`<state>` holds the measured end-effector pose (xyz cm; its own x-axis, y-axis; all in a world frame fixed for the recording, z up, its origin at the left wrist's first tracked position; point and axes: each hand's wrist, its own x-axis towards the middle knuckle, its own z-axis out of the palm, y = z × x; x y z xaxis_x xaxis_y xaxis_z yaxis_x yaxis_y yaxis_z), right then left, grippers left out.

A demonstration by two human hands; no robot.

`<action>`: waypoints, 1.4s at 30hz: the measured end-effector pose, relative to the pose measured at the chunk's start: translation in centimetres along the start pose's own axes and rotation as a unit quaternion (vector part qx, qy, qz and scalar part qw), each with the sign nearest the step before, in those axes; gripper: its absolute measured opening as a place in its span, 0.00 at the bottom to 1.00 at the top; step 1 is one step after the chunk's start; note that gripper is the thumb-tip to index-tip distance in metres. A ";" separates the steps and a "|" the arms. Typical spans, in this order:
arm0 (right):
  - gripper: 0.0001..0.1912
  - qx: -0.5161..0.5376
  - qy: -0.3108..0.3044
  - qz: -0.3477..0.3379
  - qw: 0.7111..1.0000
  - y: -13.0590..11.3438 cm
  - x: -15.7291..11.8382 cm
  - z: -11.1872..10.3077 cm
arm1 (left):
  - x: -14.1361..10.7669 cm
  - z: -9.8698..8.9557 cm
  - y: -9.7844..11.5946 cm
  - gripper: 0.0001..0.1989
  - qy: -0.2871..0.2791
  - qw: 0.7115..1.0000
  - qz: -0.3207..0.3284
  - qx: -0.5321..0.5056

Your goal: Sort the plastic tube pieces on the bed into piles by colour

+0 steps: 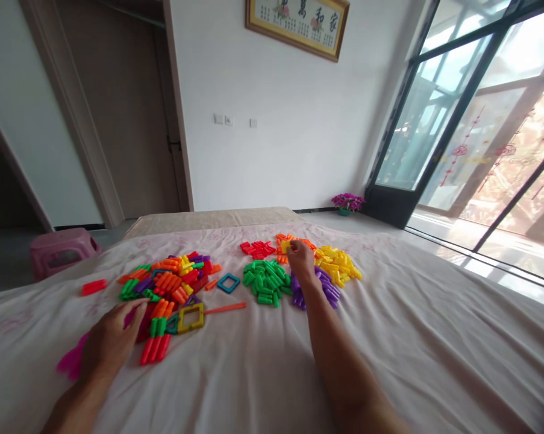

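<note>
The right hand pinches a yellow block; the yellow pile lies right of its fingers. Apparently colour sorting, calling for a rightward release. Left hand, beside the mixed pile: grip unclear.

Blurry magenta item partly behind the left hand, top of framed picture beyond the upper edge

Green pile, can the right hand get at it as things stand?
Likely yes: nothing covers the green pile, and the right hand is close by, though it's holding a yellow piece.
</note>
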<state>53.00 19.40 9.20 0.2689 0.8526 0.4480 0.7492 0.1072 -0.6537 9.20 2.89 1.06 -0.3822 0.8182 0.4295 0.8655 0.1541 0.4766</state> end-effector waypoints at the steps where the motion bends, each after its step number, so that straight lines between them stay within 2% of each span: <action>1: 0.17 -0.025 0.022 0.018 0.999 1.2 0.5 -1.0 | 0.0 0.1 -0.1 0.23 -0.011 1.000 0.001 0.005; 5: 0.22 -0.060 0.115 0.081 0.988 4.1 1.5 -3.4 | -0.1 0.5 0.1 0.22 -0.022 0.999 0.025 0.006; 8: 0.24 -0.018 0.136 0.062 0.989 3.3 1.5 -3.0 | 0.0 0.7 0.1 0.21 -0.011 0.997 0.077 -0.011; 10: 0.22 0.034 0.098 0.009 0.995 1.2 0.8 -1.6 | 0.0 0.7 0.1 0.19 -0.010 0.994 0.108 -0.021; 13: 0.18 0.096 -0.015 -0.096 0.991 -3.2 -1.9 1.6 | 0.0 0.9 0.2 0.18 -0.022 0.989 0.139 -0.052; 16: 0.17 0.122 -0.146 -0.210 0.959 -7.3 -6.6 4.8 | -0.2 1.3 0.6 0.19 -0.048 0.983 0.137 -0.111; 19: 0.17 0.137 -0.241 -0.287 0.917 -9.8 -11.7 7.0 | -0.5 1.9 1.4 0.21 -0.082 0.973 0.093 -0.197; 23: 0.18 0.143 -0.295 -0.337 0.883 -11.1 -15.7 8.1 | -1.0 2.2 2.6 0.25 -0.120 0.944 0.042 -0.304; 27: 0.16 0.135 -0.308 -0.345 0.876 -11.5 -16.4 8.6 | -1.2 2.3 3.9 0.26 -0.143 0.910 0.014 -0.390; 30: 0.09 0.153 -0.317 -0.320 0.880 -11.4 -16.3 8.9 | -1.3 2.3 4.2 0.26 -0.149 0.901 0.008 -0.408; 32: 0.07 0.192 -0.304 -0.285 0.889 -11.0 -15.8 9.2 | -1.2 2.2 3.6 0.27 -0.132 0.910 0.003 -0.394; 34: 0.07 0.239 -0.268 -0.226 0.905 -10.2 -14.7 9.5 | -1.0 1.7 2.6 0.26 -0.081 0.934 -0.002 -0.347; 37: 0.08 0.303 -0.224 -0.099 0.921 -8.3 -11.6 9.6 | -0.7 0.8 1.1 0.21 0.021 0.976 -0.017 -0.216; 39: 0.09 0.364 -0.202 -0.011 0.909 -6.8 -8.9 9.3 | -0.5 0.3 0.5 0.19 0.061 0.988 -0.027 -0.136; 42: 0.09 0.498 -0.117 0.108 0.852 -4.8 -4.9 8.2 | -0.4 0.2 0.3 0.18 0.076 0.994 -0.010 -0.081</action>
<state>43.16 18.91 5.14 0.1206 0.9737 0.1931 -0.2197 0.2159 -0.9514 9.69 2.78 0.87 -0.4547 0.7201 0.5241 0.7984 0.0686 0.5983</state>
